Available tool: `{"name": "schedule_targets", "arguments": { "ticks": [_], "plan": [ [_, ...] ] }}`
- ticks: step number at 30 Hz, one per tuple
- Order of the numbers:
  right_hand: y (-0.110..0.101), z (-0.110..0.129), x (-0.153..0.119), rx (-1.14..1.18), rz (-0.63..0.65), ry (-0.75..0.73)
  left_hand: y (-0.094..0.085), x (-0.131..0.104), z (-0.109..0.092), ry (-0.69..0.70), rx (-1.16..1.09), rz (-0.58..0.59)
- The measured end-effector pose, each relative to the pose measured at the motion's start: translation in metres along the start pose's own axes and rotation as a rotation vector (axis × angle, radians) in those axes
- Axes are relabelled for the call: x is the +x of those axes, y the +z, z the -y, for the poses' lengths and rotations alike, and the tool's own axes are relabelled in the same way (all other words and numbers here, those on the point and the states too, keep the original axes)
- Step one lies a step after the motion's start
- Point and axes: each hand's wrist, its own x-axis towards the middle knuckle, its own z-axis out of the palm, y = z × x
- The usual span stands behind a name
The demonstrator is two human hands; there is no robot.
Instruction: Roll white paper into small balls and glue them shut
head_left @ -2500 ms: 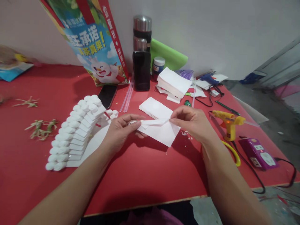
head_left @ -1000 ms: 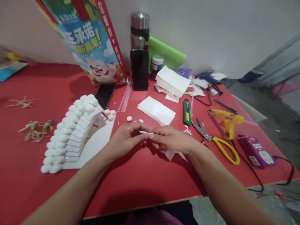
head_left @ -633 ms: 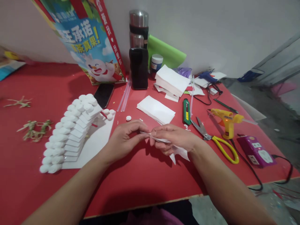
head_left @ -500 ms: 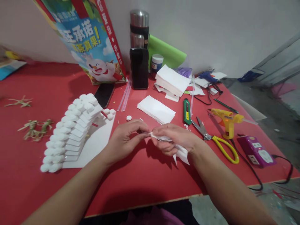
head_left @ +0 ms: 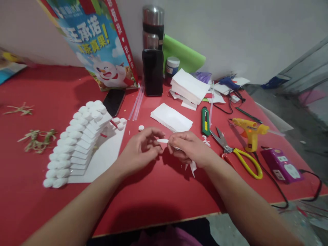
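Note:
My right hand [head_left: 188, 147] is closed around a thin white sheet of paper [head_left: 191, 167], crumpled, with loose corners hanging below the fist. A narrow pointed end of the paper sticks out to the left, between my two hands. Around that end, my left hand [head_left: 139, 147] has its thumb and index finger apart; whether another finger touches the paper I cannot tell. Just behind lies a stack of white paper sheets [head_left: 171, 118]. Left of my left hand stands a curved, stepped white paper model [head_left: 84, 143] edged with rounded white pieces, on a white base sheet.
Right of my hands lie a green utility knife [head_left: 205, 121], yellow-handled scissors [head_left: 238, 155], a yellow glue gun [head_left: 251, 131] and a purple power socket box [head_left: 280, 165]. A phone [head_left: 153, 73] leans on a steel flask [head_left: 153, 20] behind. A printed bag [head_left: 110, 58] stands at back left.
My left thumb and index finger have parted from their pinch on the paper's end. The pointed white end now shows between the hands, and less paper hangs below my right hand.

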Motion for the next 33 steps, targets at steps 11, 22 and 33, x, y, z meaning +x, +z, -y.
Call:
{"name": "schedule_targets", "arguments": {
  "ticks": [11, 22, 33],
  "plan": [
    [0.001, -0.006, -0.004, -0.651, -0.112, -0.294, 0.004, 0.001, -0.002, -0.302, -0.335, -0.007],
    [0.011, -0.001, -0.007, -0.816, -0.273, -0.322, 0.003, 0.004, -0.005, -0.155, 0.06, -0.08],
    [-0.001, -0.003, 0.006, 0.217, 0.157, 0.163, -0.001, -0.004, 0.008, 0.814, 0.933, -0.099]
  ]
}}
